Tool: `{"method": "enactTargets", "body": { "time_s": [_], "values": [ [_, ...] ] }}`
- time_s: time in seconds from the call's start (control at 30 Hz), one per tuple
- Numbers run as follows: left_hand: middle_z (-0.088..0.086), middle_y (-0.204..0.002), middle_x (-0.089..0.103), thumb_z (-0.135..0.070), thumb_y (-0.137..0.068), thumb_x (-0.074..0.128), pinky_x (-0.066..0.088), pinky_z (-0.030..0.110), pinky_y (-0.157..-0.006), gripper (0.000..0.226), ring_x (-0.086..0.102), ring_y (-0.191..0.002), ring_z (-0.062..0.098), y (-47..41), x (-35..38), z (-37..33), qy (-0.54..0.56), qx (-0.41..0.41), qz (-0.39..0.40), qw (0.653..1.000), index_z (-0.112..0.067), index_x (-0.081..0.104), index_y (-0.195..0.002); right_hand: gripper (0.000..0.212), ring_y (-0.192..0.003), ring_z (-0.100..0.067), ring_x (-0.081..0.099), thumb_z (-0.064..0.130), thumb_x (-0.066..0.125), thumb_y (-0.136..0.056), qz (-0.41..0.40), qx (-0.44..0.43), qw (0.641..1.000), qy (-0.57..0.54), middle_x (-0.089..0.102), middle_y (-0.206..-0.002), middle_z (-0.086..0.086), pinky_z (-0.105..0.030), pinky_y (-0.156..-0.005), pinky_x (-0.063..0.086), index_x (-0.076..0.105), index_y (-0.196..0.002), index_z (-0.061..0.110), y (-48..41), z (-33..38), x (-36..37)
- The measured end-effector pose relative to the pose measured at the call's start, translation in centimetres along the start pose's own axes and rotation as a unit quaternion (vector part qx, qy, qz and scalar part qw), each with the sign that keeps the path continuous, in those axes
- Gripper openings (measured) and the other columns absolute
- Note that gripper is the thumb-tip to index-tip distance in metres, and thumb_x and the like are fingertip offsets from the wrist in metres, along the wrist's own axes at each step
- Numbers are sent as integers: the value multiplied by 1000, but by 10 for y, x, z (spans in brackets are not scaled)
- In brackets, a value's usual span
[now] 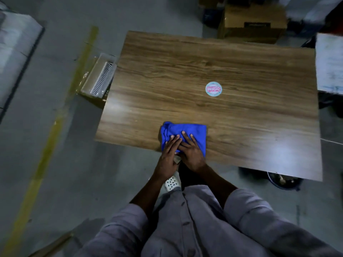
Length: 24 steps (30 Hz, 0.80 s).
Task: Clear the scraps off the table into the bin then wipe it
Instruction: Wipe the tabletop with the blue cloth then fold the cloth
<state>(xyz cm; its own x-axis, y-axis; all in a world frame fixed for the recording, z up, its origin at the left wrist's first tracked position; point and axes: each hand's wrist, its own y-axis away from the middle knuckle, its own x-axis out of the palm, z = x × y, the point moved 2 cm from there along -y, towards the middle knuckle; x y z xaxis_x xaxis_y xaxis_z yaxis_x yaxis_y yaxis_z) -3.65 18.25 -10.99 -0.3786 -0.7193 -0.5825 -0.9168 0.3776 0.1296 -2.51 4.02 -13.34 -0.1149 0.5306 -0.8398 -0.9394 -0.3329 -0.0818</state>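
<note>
Blue cloth [193,130] lies on the surface [241,117], at its near edge. Left hand [169,152] and right hand [192,153] press flat on it, fingers straight, likely for wiping pressure. Round sticker [213,89] beyond the cloth, bin [284,180] to its right.

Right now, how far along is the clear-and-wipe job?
Done: no scraps show on the table; only a round sticker sits there, and the bin below its near corner holds something dark. In hand: left hand and right hand press flat on the blue cloth at the near edge. Left: wiping the rest of the top, which lies beyond the cloth.
</note>
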Motion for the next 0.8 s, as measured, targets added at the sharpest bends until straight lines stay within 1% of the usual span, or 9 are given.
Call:
{"method": "enactTargets", "body": {
  "time_s": [0.17, 0.23, 0.3, 0.4, 0.47, 0.57, 0.67, 0.73, 0.8],
  "values": [
    [3, -157, 44, 4, -62, 40, 30, 26, -121, 90, 33, -150, 14, 36, 4, -7, 51, -8, -8, 999, -9, 46, -150, 43, -125, -39, 64, 20, 54, -85, -27, 40, 997, -61, 71, -128, -19, -39, -114, 31, 76, -118, 4, 36, 21, -2],
    [-2, -140, 61, 3, -64, 46, 42, 22, -111, 77, 55, -133, 12, 39, 5, -9, 80, -49, -38, 995, -16, 62, -138, 37, -112, -32, 69, 33, 56, -91, -38, 52, 996, -59, 77, -114, -16, -36, -101, 47, 79, -110, 10, 49, 25, -13],
    [-7, -118, 73, -2, -68, 58, 52, 23, -97, 57, 69, -111, 12, 37, 1, -15, 146, -113, -55, 981, -24, 72, -119, 45, -94, -32, 71, 48, 53, -95, -37, 66, 997, -33, 78, -98, -15, -37, -76, 57, 79, -107, 14, 60, 24, -27],
    [-16, -86, 75, -10, -68, 56, 54, 22, -75, 40, 68, -81, -2, 23, 1, -23, 242, -161, -31, 956, -18, 73, -103, 70, -89, -34, 71, 75, 37, -97, -17, 169, 978, -117, 75, -95, -12, -42, -77, 55, 73, -112, 17, 75, 9, -51],
    [-11, -73, 70, -15, -70, 52, 49, 22, -59, 35, 61, -63, -2, 11, 3, -32, 277, -177, -44, 943, -11, 71, -99, 88, -88, -35, 72, 90, 29, -89, -54, 261, 952, -152, 76, -88, -11, -44, -77, 54, 72, -108, 16, 81, -12, -78],
    [6, -87, 72, -10, -84, 53, 44, 16, -52, 29, 64, -64, 8, -10, 7, -48, 295, -187, -41, 936, -8, 69, -107, 72, -85, -40, 72, 79, 38, -93, -209, 313, 920, -106, 75, -86, -16, -47, -72, 56, 69, -122, 21, 81, -37, -134],
    [9, -95, 76, 3, -91, 54, 49, 21, -61, 29, 71, -78, 21, -42, 12, -52, 273, -186, -30, 943, -19, 73, -97, 56, -80, -41, 69, 61, 42, -101, -356, 340, 871, 5, 73, -88, -20, -40, -67, 49, 67, -130, 20, 74, -56, -184],
    [4, -92, 78, -7, -87, 59, 55, 31, -72, 26, 74, -84, 25, -69, 16, -54, 243, -173, -42, 953, -30, 73, -87, 59, -94, -39, 69, 62, 38, -104, -373, 363, 853, 39, 75, -104, -17, -42, -74, 51, 64, -137, 20, 64, -68, -200],
    [-3, -87, 77, -18, -82, 63, 56, 32, -76, 17, 73, -82, 15, -96, 23, -57, 210, -166, -70, 961, -32, 73, -84, 64, -117, -37, 64, 64, 31, -104, -297, 379, 875, 55, 70, -128, -14, -48, -93, 49, 60, -143, 21, 53, -79, -195]
  ]
}}
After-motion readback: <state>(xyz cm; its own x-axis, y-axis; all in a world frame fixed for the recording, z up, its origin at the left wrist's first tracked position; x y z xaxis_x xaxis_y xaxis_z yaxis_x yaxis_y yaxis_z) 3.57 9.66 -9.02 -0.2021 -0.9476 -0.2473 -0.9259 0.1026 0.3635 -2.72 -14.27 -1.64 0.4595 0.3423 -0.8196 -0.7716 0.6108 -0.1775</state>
